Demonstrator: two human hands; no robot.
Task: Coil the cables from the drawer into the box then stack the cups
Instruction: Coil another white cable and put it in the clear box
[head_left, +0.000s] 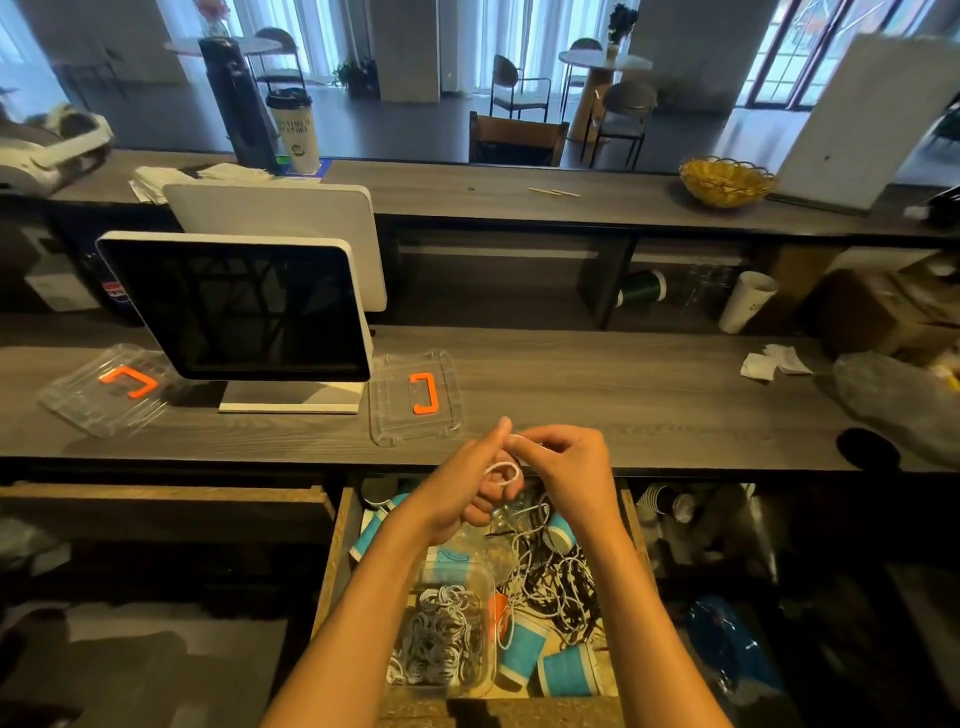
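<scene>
Both hands are raised above the open wooden drawer (332, 551). My left hand (467, 483) holds a small loop of white cable (503, 470) wound round its fingers. My right hand (563, 462) pinches the same cable near the top of the loop. The cable trails down into a tangle of black and white cables (556, 577) in the drawer. A clear plastic box (447, 629) in the drawer holds several coiled cables. Blue paper cups (522, 652) lie on their sides around the box and the tangle.
Two clear lids with orange handles (415, 397) (106, 387) lie on the grey counter beside a screen on a stand (239, 306). Crumpled paper (774, 361) and a plastic bag (898, 395) sit at the right. A wicker basket (726, 182) stands on the upper shelf.
</scene>
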